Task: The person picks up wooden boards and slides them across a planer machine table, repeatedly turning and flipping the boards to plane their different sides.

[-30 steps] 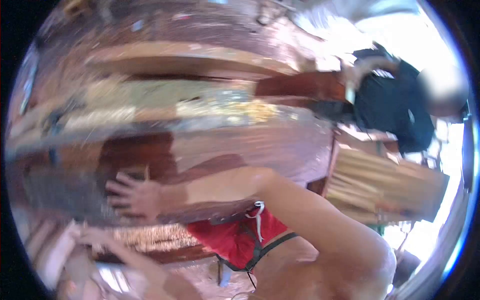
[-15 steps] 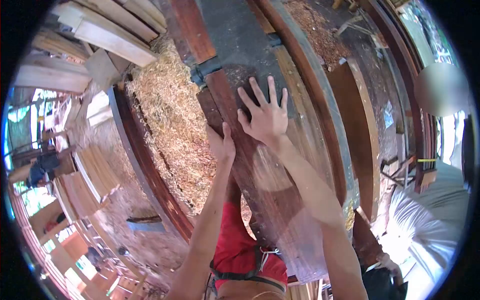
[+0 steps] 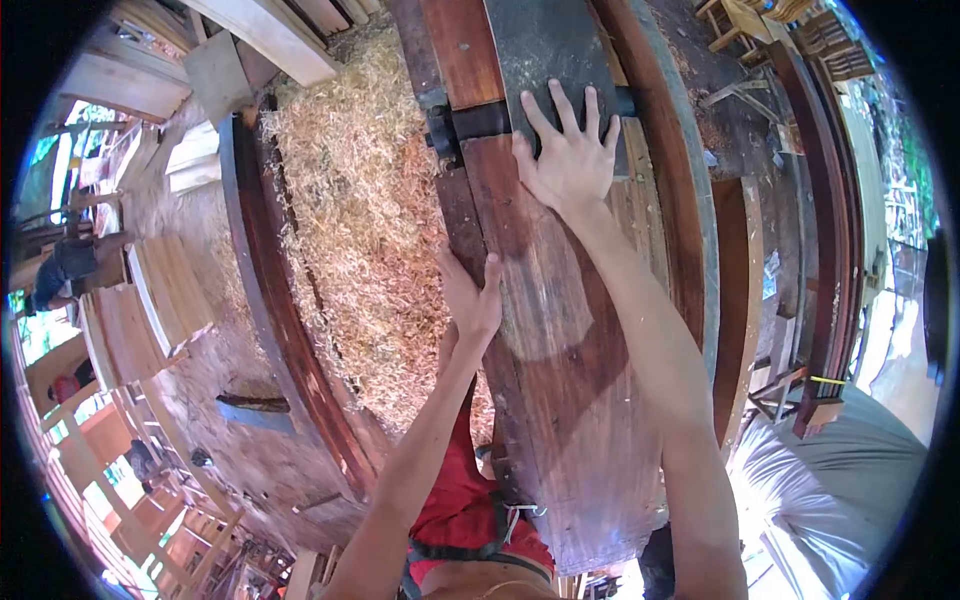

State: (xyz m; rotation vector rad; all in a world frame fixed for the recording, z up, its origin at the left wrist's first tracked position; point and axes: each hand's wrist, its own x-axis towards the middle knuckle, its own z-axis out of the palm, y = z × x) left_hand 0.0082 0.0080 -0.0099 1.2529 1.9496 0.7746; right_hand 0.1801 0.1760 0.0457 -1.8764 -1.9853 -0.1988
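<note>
My right hand (image 3: 575, 165) lies flat with fingers spread on the near end of a dark board (image 3: 550, 45). The board lies lengthwise on a long wooden bench (image 3: 560, 400), across a dark slot (image 3: 480, 121) that looks like a planer's cutter opening. At the bench's left edge, my left hand (image 3: 472, 305) rests against a dark wooden side rail (image 3: 462, 215). Its thumb and fingers are apart, and I see nothing held in it. The board's far end is cut off by the top of the view.
A heap of wood shavings (image 3: 360, 230) fills the floor on the left, beside a dark beam (image 3: 275, 290). A raised rail (image 3: 680, 200) runs along the bench's right side. Pale planks (image 3: 270, 35) are stacked at the upper left; a grey sheet (image 3: 830, 490) hangs at the lower right.
My right hand has moved forward along the bench, and the dark board has slid forward under it. My left hand stays at the left edge. The view has shifted.
</note>
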